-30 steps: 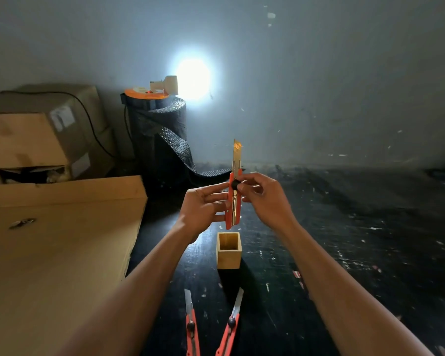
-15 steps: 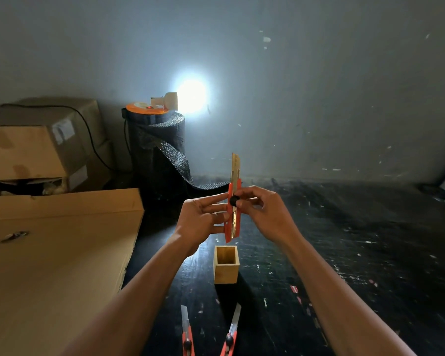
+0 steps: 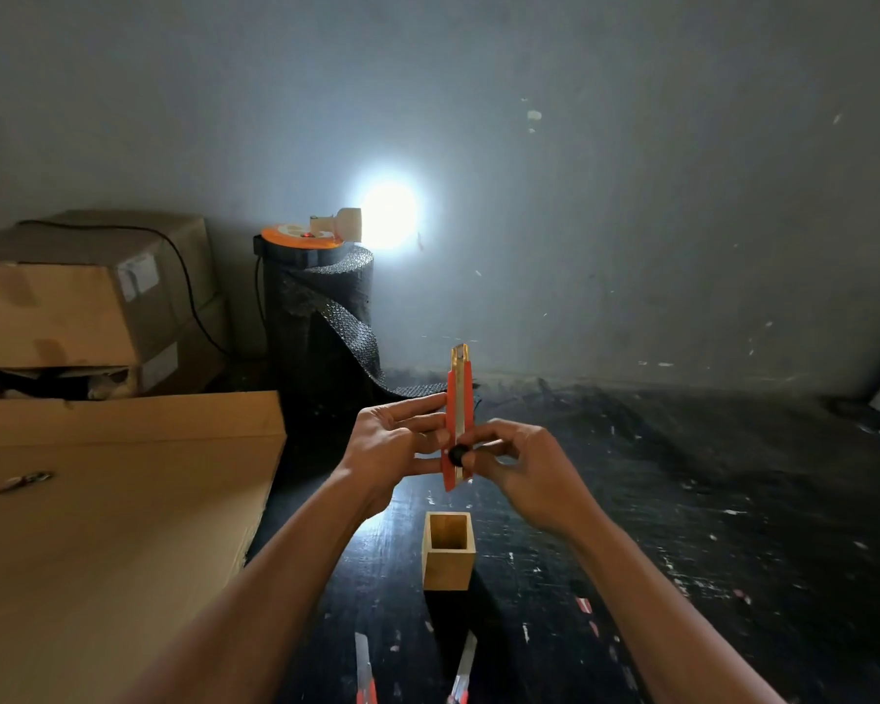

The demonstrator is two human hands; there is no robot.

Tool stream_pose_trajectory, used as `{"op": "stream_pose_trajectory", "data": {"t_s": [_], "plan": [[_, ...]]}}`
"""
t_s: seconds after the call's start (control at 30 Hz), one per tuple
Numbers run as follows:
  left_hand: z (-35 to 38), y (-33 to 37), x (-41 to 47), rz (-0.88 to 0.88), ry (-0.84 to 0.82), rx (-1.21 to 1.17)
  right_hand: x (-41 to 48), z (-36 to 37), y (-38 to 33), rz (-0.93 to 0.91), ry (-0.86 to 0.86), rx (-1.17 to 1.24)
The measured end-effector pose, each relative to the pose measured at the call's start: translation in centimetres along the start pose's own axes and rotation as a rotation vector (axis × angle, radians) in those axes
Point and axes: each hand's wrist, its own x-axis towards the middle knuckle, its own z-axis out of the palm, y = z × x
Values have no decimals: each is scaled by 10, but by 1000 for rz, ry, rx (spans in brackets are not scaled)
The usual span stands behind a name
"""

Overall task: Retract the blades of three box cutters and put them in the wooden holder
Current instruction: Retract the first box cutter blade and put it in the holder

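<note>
I hold an orange box cutter (image 3: 459, 398) upright above the small square wooden holder (image 3: 448, 564). My left hand (image 3: 389, 442) grips its body from the left. My right hand (image 3: 527, 470) pinches the black slider knob, which sits low on the handle. Only a short metal tip shows above the orange body. The holder stands empty on the dark floor. Two more box cutters (image 3: 364, 670) (image 3: 463, 670) lie at the bottom edge with their blades out.
A flat cardboard sheet (image 3: 113, 525) covers the left side, with stacked cardboard boxes (image 3: 82, 302) behind it. A black bubble-wrap roll (image 3: 321, 322) with an orange reel on top stands by the wall. A bright lamp (image 3: 389, 215) glares there.
The black slider has gone down the handle under my right thumb and the long blade has drawn into the cutter. The view has tilted upward, so the floor cutters sit lower in frame.
</note>
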Motion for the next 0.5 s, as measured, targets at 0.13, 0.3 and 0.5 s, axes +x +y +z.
{"op": "stream_pose_trajectory", "data": {"t_s": [0.13,0.3,0.5], "plan": [[0,5,2,39,5,92,-1,6,2,-3,28,-20],[2,5,2,61,26,100,1,6,-1,-2,22,-55],[4,9,4,122,40,161,3,11,-6,3,88,-63]]}}
